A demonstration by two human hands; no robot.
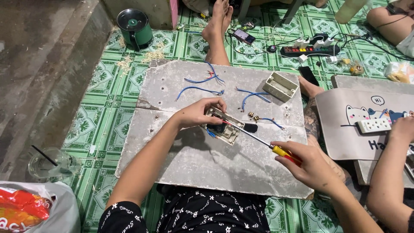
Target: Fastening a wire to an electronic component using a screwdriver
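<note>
- The left hand (pixel 199 113) presses down on a cream socket plate (pixel 223 127), with its fingers curled over the top edge to keep it from sliding.
- The right hand (pixel 308 166) is closed tight around the yellow and red handle of a screwdriver (pixel 258 139).
- The metal tip of the screwdriver sits on the socket plate, just beside the left hand's fingertips.
- The socket plate lies back side up on a grey board (pixel 215 164), between the two hands.
- It looks like the work is partway done: a short blue wire pokes out under the plate, but more blue wires (pixel 200 89) lie loose on the board past the left hand.
- Small brass screws (pixel 253 116) wait on the board just beyond the screwdriver shaft, not yet put in.
- A cream wall box (pixel 280 86) sits empty farther out, past the right hand, well apart from the plate.
- There is bare board near the person's lap, so the right hand has room to swing.
- The board's right edge is close to the right hand.
- Another person's arm (pixel 388 181) and a white power strip (pixel 374 125) are just past that edge, so room is tight there.
</note>
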